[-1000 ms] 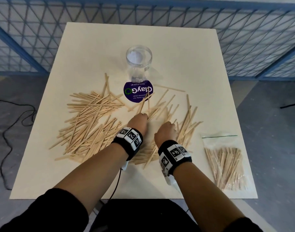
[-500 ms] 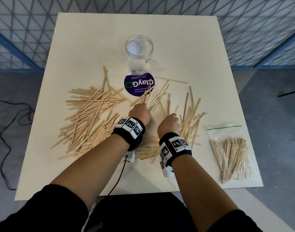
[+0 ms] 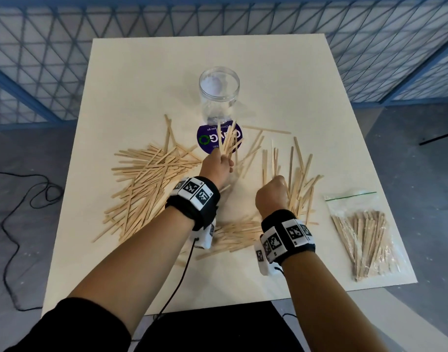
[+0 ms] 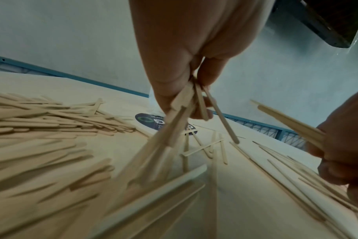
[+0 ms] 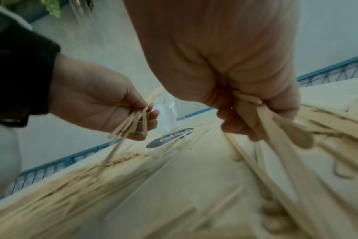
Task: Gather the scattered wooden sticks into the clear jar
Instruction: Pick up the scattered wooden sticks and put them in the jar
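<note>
A clear jar (image 3: 219,94) stands upright on the cream table (image 3: 281,80), mouth up, with a purple round lid (image 3: 207,139) lying in front of it. Wooden sticks (image 3: 151,179) lie scattered left, right and near the table's front. My left hand (image 3: 217,165) is lifted off the table and grips a small bundle of sticks (image 3: 226,139) (image 4: 186,103), a little short of the jar. My right hand (image 3: 272,191) grips another bundle of sticks (image 3: 275,158) (image 5: 253,110) just above the right-hand pile.
A clear zip bag (image 3: 362,237) full of sticks lies at the table's right front corner. A blue mesh fence (image 3: 65,47) runs behind the table. A black cable (image 3: 22,199) trails on the floor to the left.
Both hands were down among the sticks; now each has closed on a bundle and lifted it. The left hand has moved toward the jar.
</note>
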The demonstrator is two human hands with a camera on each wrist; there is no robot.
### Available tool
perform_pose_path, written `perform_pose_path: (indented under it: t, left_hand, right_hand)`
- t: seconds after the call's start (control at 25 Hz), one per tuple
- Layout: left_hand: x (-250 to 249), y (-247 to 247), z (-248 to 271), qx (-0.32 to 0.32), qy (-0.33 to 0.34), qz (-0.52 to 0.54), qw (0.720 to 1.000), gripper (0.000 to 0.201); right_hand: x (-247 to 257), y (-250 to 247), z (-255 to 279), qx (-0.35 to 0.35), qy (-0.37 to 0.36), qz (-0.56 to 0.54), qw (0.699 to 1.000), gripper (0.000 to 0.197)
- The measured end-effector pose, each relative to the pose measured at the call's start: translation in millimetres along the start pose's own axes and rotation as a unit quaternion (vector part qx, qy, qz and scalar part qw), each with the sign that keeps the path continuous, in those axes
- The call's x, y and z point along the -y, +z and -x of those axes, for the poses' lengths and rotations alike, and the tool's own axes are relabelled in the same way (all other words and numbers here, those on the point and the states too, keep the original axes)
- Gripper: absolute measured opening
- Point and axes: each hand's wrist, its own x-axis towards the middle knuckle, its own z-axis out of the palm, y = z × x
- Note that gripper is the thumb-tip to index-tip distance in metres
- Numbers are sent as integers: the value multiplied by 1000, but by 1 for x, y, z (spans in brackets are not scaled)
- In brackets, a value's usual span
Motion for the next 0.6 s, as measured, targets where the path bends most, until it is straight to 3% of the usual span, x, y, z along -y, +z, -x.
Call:
perform_pose_path:
  t: [0.2,0.32,0.44,0.52,0.6]
  left_hand:
    - [-13,-9,-7,-6,-13,97,995,29]
    - [-22,-11,-11,8,-45,173,984,28]
    - [-39,-15,-15,14,-56,246,968,31]
    - [-52,-20,-19,11,-50,282,958,36]
    - [-65,-25,-23,22,-38,310,950,38]
  right_hand:
    - [16,-15,-5,57,2,-36,998,36]
    - [25,-20,-12,55,-35,-92,994,16]
    - [44,-28,-25,49,-99,-122,986,21]
    - [62,-36,-35,71,-126,-211,967,21]
    - [87,-47,-41,125,-136,-324,928,28]
